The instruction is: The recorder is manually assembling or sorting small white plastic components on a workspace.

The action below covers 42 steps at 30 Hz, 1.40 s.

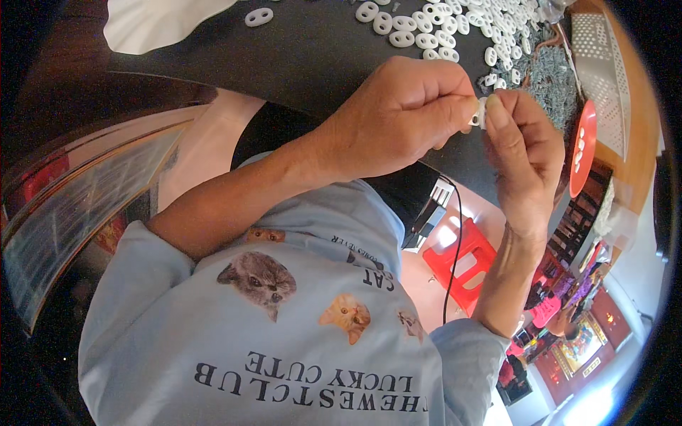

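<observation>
Between my two hands, over the front edge of the dark table, is a small white oval two-hole piece (477, 118). My left hand (401, 117) is closed, thumb and forefinger pinching the piece from its left side. From the other side my right hand (526, 153) pinches it between thumb and fingers. My fingertips cover most of it, and one dark hole shows. Beyond my hands a loose heap of similar white two-hole pieces (424, 23) spreads over the table. One single white piece (259, 17) lies apart, farther left.
The dark tabletop (305, 50) carries a white sheet (153, 25) at far left. A pile of grey stringy material (555, 82) lies at right, near a red dish (584, 153) with several white pieces. Below are a red stool (462, 263) and a hanging black cable (459, 213).
</observation>
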Motion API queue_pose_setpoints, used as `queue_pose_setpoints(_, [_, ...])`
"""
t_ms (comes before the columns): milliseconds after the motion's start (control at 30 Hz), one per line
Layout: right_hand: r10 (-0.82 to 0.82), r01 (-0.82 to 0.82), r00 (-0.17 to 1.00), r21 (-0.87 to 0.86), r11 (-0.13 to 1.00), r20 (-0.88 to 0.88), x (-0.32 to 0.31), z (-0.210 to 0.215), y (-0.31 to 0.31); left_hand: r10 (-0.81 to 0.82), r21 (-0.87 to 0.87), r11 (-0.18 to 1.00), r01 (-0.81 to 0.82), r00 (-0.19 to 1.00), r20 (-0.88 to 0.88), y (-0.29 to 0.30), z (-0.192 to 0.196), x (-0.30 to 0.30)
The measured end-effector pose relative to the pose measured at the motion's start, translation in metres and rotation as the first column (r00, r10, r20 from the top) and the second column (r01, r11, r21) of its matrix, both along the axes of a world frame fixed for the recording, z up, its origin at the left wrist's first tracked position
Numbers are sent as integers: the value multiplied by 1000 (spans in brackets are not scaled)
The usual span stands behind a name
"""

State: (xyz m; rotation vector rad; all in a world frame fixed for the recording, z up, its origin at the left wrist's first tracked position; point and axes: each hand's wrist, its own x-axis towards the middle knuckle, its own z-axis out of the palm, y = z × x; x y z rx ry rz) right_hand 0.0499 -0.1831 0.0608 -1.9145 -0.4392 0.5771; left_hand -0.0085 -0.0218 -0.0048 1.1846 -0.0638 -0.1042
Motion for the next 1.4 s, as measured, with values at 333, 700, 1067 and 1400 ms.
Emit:
queue_pose_setpoints(333, [66,-20,873,-100,995,483,-8,-17,-2,-10,-138,990,5,999,-35,0,1,-1])
queue_pose_setpoints(700, [302,-80,676,-341,937,672,-9,0,-2,-28,-111,994,23,999,-45,3,6,2])
queue_pose_setpoints(1067, [332,-125,684,-345,930,649,-16,-1,-13,-39,-53,998,35,997,-68,-4,3,4])
queue_pose_setpoints(1400, [335,-122,646,-341,932,686,-16,-2,-15,-75,-35,997,73,996,-43,-5,2,4])
